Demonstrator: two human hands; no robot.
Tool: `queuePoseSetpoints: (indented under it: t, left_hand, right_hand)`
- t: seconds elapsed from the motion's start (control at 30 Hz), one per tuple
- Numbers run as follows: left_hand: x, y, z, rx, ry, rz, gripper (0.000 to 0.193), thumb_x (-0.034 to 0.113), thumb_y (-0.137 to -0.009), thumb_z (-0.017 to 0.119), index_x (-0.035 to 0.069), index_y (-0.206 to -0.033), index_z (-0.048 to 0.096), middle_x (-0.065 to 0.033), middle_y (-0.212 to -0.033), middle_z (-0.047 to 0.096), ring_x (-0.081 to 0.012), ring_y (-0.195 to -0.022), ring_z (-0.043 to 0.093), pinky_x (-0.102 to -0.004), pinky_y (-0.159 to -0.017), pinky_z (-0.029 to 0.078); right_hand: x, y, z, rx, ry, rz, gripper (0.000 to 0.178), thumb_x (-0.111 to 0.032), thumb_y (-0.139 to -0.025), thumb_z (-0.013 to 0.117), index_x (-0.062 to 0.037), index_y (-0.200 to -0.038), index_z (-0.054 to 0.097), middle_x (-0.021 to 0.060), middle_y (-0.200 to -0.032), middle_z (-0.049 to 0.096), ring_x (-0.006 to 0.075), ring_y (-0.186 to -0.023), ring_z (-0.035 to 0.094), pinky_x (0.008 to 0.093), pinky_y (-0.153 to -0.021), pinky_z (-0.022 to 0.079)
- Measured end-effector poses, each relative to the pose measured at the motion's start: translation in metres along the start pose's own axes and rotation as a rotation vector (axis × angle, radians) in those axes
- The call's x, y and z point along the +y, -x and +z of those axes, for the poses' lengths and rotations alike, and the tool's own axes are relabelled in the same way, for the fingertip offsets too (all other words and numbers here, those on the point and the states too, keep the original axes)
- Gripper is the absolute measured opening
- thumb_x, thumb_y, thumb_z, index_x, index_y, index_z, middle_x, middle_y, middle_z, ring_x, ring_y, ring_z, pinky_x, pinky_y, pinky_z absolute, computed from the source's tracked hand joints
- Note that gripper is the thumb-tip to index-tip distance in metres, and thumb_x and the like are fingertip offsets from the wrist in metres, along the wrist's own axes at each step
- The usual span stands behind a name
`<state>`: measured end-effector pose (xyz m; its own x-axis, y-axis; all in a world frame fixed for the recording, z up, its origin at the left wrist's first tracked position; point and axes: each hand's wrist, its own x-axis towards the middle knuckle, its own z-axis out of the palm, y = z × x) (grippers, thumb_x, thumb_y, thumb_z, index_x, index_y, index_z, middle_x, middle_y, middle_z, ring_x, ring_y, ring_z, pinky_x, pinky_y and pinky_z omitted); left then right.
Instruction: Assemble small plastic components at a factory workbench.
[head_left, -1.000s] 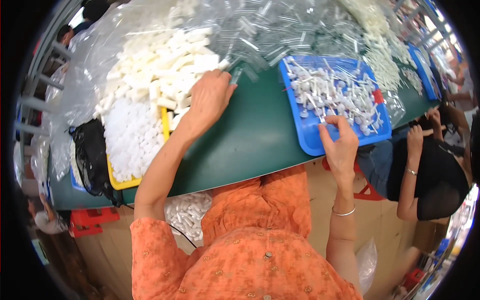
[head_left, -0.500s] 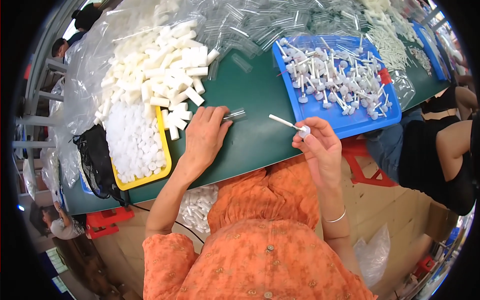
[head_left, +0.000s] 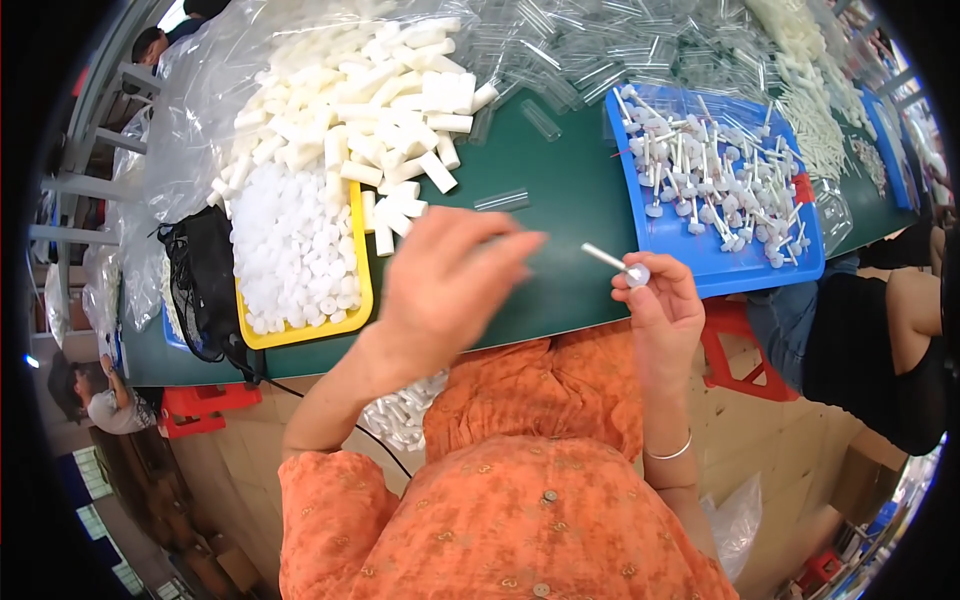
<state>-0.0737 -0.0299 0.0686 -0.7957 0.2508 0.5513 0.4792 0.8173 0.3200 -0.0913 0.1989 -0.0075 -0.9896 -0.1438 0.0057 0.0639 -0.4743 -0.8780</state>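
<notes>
My right hand (head_left: 662, 305) pinches a translucent round cap with a thin white stick (head_left: 605, 257) standing out of it, the stick pointing up and left. Slightly blurred, my left hand (head_left: 450, 280) is raised above the table's near edge, its fingers stretched out and nothing visible in them. Just beyond it a short clear tube (head_left: 502, 200) lies on the green table (head_left: 560, 190). A blue tray (head_left: 690, 272) to the right holds many similar caps with sticks. At left, a yellow tray (head_left: 364, 290) is heaped with small white caps (head_left: 295, 250).
White foam-like cylinders (head_left: 400, 130) are piled behind the yellow tray. Many clear tubes (head_left: 600, 50) lie at the far side, with one loose tube (head_left: 541, 119) nearer. A black mesh bag (head_left: 195, 280) sits at left. Another person (head_left: 860, 320) sits at right; a red stool (head_left: 745, 350) stands nearby.
My left hand has let go of the clear tube, lifted off the table and moved right toward me. My right hand still holds the capped stick. The whole view has shifted a little.
</notes>
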Motion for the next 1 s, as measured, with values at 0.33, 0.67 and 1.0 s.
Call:
queuePoseSetpoints:
  t: [0.33,0.67,1.0]
  left_hand:
    - [0.017,-0.008,0.039,-0.095,0.036,0.22,0.025,0.01,-0.071,0.075,0.01,-0.095,0.066,0.0022,-0.084,0.063,-0.0173,-0.08,0.057,-0.0335,-0.075,0.038]
    - [0.013,0.012,0.039,-0.346,0.574,-0.21,0.004,0.01,-0.083,0.072,0.01,-0.087,0.07,0.0019,-0.071,0.064,-0.0157,-0.062,0.056,-0.031,-0.072,0.038]
    - [-0.03,0.024,0.02,-0.035,0.067,-0.147,0.019,0.008,-0.081,0.07,0.011,-0.099,0.068,-0.0035,-0.081,0.064,-0.023,-0.071,0.056,-0.0353,-0.072,0.04]
  right_hand:
    - [-0.009,0.013,0.0,-0.096,0.103,-0.008,0.026,0.007,-0.089,0.061,0.0048,-0.115,0.057,0.0147,-0.113,0.064,0.017,-0.094,0.066,0.0282,-0.084,0.056]
    - [-0.009,0.008,-0.002,-0.271,0.133,0.011,0.024,0.01,-0.087,0.062,0.008,-0.111,0.061,0.0153,-0.108,0.065,0.0179,-0.092,0.066,0.0289,-0.082,0.057]
    - [-0.002,0.011,-0.008,-0.083,0.127,0.087,0.025,0.005,-0.089,0.06,0.0014,-0.114,0.06,0.0129,-0.108,0.065,0.0139,-0.082,0.064,0.0255,-0.073,0.055]
